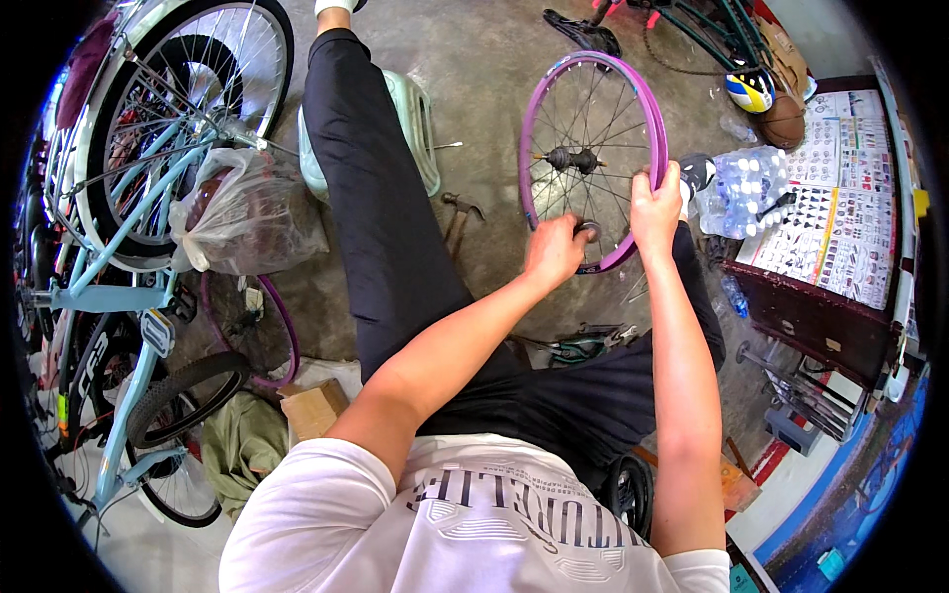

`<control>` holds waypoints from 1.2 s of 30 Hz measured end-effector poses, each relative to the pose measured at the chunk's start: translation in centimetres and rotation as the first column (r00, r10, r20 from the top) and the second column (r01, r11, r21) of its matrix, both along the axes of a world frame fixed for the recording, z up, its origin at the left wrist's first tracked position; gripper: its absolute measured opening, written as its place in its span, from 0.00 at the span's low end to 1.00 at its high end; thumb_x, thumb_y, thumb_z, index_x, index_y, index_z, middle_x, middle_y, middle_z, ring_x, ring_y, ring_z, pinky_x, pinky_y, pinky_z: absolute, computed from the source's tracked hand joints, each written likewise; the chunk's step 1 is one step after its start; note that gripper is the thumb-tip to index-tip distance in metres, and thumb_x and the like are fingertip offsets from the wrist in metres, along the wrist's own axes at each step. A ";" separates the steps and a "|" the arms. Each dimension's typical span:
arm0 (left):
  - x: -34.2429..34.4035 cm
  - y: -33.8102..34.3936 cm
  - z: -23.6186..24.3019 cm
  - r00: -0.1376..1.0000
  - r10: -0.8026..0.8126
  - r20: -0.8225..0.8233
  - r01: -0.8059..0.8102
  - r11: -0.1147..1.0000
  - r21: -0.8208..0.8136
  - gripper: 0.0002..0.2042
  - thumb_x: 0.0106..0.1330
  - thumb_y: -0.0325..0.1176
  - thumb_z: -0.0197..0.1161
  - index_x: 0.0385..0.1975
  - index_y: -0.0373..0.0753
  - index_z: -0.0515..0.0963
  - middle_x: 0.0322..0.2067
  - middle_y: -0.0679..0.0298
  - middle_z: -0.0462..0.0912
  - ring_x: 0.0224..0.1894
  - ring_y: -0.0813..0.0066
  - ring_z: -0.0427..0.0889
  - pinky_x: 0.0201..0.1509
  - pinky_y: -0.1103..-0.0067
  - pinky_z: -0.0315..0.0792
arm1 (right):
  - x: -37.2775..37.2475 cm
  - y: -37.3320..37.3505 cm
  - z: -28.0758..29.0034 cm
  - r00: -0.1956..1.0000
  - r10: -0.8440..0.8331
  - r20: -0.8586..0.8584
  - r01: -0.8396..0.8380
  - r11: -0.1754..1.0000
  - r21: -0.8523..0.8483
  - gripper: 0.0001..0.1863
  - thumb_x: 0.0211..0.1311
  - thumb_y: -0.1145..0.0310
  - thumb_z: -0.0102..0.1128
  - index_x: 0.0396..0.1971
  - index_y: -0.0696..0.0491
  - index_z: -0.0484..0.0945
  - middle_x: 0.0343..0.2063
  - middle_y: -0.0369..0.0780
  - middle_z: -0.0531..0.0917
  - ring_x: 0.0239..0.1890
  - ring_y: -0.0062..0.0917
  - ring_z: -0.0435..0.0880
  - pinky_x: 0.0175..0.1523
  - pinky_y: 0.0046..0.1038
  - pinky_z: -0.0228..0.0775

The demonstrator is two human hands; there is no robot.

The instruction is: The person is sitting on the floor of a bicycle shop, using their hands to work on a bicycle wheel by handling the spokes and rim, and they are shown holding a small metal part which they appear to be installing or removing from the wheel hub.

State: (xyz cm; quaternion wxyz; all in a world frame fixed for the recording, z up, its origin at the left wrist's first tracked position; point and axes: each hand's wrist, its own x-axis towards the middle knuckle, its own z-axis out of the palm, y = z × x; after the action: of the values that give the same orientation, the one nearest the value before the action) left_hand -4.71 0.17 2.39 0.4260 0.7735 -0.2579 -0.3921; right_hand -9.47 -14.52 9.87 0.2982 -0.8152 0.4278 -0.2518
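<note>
A bicycle wheel [656,119] with a purple rim, dark spokes and a black hub stands tilted before me, without a tyre. My right hand [654,212] is wrapped round the right side of the rim, thumb up along it. At the wheel's lower left, the fingers of my left hand [557,249] are closed on a small round dark tool [587,230], which looks like a spoke wrench. It sits among the spokes close to the rim; whether it grips a spoke nipple is hidden by the fingers.
A claw hammer [459,219] lies on the floor beside a pale green stool [419,128]. Bicycles [129,227], a tied plastic bag [247,217] and another purple rim [293,341] crowd the left. Rightward are bottled water [741,188], balls [781,121] and a chart-covered table [830,198].
</note>
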 end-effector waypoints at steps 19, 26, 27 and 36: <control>-2.5 -0.8 -3.8 0.993 -0.002 -0.118 -0.004 0.999 -0.049 0.16 0.60 0.28 0.56 0.48 0.40 0.82 0.36 0.45 0.86 0.40 0.43 0.85 0.47 0.56 0.77 | -0.1 1.4 -0.2 0.998 0.054 0.028 -0.052 0.997 -0.052 0.09 0.63 0.70 0.56 0.39 0.58 0.70 0.27 0.50 0.81 0.28 0.45 0.82 0.37 0.39 0.72; -2.7 -0.5 -2.9 0.999 -0.033 0.007 0.033 0.999 -0.038 0.15 0.62 0.28 0.55 0.47 0.36 0.81 0.34 0.43 0.85 0.40 0.43 0.84 0.47 0.57 0.77 | -0.2 1.7 0.0 0.997 0.051 0.055 -0.047 0.997 -0.066 0.09 0.63 0.71 0.55 0.38 0.59 0.70 0.26 0.49 0.81 0.28 0.44 0.82 0.37 0.38 0.72; -2.8 -0.5 -3.0 0.999 -0.046 0.024 0.047 0.998 -0.029 0.15 0.62 0.28 0.55 0.47 0.36 0.81 0.35 0.43 0.85 0.40 0.42 0.84 0.47 0.56 0.77 | -0.1 1.7 0.1 0.997 0.057 0.054 -0.053 0.995 -0.081 0.09 0.63 0.71 0.55 0.38 0.59 0.70 0.26 0.49 0.80 0.28 0.44 0.82 0.37 0.38 0.72; -3.2 -0.2 -2.5 0.970 -0.094 0.222 0.104 0.994 -0.033 0.11 0.60 0.27 0.55 0.41 0.33 0.80 0.25 0.39 0.82 0.30 0.38 0.83 0.38 0.52 0.77 | -0.1 1.7 -0.2 0.997 0.057 0.055 -0.054 0.997 -0.055 0.10 0.63 0.70 0.56 0.38 0.59 0.69 0.25 0.49 0.80 0.26 0.42 0.80 0.37 0.38 0.72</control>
State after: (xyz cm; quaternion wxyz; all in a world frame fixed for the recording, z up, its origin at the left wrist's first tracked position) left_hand -7.86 -0.03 -0.14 0.3915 0.7888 -0.3504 -0.3190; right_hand -9.55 -12.82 9.63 0.2950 -0.8270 0.3898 -0.2776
